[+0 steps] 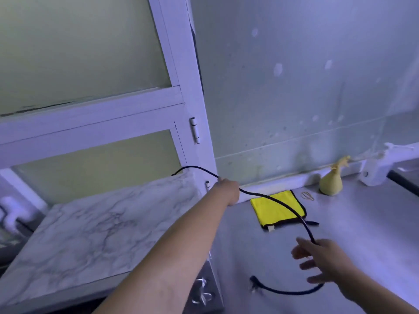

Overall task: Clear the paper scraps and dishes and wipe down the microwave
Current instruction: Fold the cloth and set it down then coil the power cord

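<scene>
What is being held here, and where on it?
Black cord: left hand grips it by the marbled top; right hand carries it nearer the plug, grip blurred.

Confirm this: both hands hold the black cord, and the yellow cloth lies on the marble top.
Not quite. The head view shows the yellow cloth on the grey counter, beside the marble top. The left hand and right hand do hold the black cord.

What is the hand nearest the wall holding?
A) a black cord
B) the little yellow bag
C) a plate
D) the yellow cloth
A: the left hand is curled round the black cord, while the yellow cloth lies flat on the counter, untouched.
</scene>
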